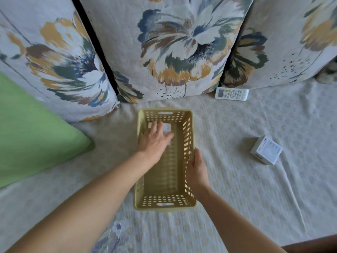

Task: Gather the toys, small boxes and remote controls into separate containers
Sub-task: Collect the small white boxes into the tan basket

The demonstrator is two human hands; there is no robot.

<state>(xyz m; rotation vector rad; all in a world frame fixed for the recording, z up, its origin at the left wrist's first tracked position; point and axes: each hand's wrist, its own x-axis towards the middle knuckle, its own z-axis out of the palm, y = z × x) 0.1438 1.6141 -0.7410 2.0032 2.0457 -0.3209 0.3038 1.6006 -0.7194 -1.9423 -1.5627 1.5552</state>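
Basket (pixel 166 199): one, pale yellow perforated plastic. It sits on the cream patterned cover (pixel 237 198). Its long axis runs straight away from you toward the cushions, with a handle slot in each short end.

Your left hand (pixel 155 141) reaches into the far half of the basket, fingers spread and extended, grasping nothing. It is over white packaging (pixel 166 127) on the basket floor. Whether that is one small box or two is hidden by the hand and blur, as is any contact.

Your right hand (pixel 197 170) grasps the basket's right long wall, fingers curled over the rim.

Outside the basket:
- One white remote control (pixel 231 94) lies against the cushion bases, long axis left-right, display end to your left.
- One small white box (pixel 266 152) sits well right of the basket, turned corner-on to you.

Three floral cushions (pixel 173 42) stand behind, and one green pillow (pixel 32 128) lies at the left.
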